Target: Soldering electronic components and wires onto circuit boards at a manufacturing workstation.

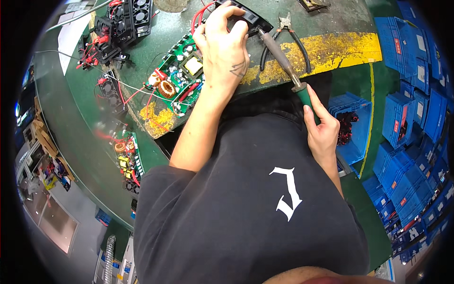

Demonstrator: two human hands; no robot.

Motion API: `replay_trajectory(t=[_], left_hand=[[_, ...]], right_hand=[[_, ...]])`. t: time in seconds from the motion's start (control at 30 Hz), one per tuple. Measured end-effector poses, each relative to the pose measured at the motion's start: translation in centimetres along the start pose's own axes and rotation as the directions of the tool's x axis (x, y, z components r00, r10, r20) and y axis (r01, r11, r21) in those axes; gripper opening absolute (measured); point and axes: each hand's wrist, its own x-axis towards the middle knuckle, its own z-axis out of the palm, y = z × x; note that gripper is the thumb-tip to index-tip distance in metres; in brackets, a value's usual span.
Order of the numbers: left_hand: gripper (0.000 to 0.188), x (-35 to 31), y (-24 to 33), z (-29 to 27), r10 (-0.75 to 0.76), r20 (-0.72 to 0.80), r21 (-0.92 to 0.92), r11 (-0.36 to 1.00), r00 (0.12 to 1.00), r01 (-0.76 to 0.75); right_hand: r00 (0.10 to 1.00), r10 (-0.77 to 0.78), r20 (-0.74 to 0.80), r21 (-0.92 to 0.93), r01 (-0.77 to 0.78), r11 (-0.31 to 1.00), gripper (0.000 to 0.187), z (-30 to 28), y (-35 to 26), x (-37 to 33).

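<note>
My right hand [322,128] is closed around the green handle of a soldering iron [283,59]. The iron's metal barrel slants up and left, and its tip meets the edge of a black panel [250,18]. Fingers bent over that panel, my left hand [222,40] grips it at the top of the view. Red wires run from beside the panel toward a green circuit board [182,75], which lies left of my left wrist. On the board are a copper-wound ring coil and a yellow transformer. My left forearm hides part of the board.
Diagonal cutters [285,42] with black handles lie open right of the iron. Black fans [137,16] and wired black panels fill the bench's upper left. Another circuit board [126,156] rests lower left. Blue bins [352,128] stand at the right. Worn yellow paint marks the bench edge.
</note>
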Motion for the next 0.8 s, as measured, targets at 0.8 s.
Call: replay_trajectory(t=[0.8], left_hand=[[0.022,0.2,-0.1,0.2,0.054,-0.031,0.026,0.998,0.998,-0.054]], right_hand=[[0.985,0.173,-0.006,0.113,-0.172,0.979,0.044,-3.7,-1.7,-2.6]])
